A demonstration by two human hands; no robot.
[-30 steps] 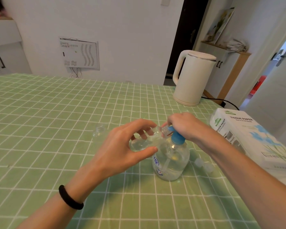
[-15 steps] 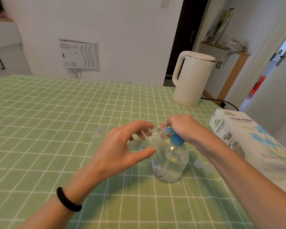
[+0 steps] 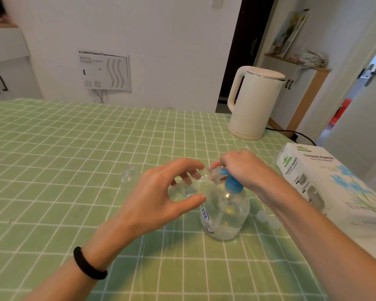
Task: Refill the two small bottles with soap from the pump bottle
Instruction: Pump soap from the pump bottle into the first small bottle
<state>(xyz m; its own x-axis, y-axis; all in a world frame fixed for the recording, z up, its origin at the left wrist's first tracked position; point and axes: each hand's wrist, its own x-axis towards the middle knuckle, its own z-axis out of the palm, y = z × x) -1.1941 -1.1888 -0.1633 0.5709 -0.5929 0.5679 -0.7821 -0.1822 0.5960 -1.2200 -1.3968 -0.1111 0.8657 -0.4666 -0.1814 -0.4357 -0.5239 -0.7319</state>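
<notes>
A clear pump bottle (image 3: 225, 216) with a blue pump top (image 3: 232, 184) stands on the green checked tablecloth. My left hand (image 3: 161, 196) holds a small clear bottle (image 3: 190, 187) tilted on its side, its mouth at the pump's nozzle. My right hand (image 3: 241, 168) rests on the pump head, fingers curled over it. A second small clear bottle (image 3: 128, 173) stands upright on the cloth to the left, apart from both hands. Two small clear caps (image 3: 267, 219) lie right of the pump bottle, under my right forearm.
A white electric kettle (image 3: 253, 103) stands at the back right with its cord trailing off. A white tissue paper box (image 3: 326, 183) lies at the right edge. The table (image 3: 63, 148) ends at the wall behind and near a doorway on the right.
Both hands and the bottles keep almost the same pose; the view has shifted slightly.
</notes>
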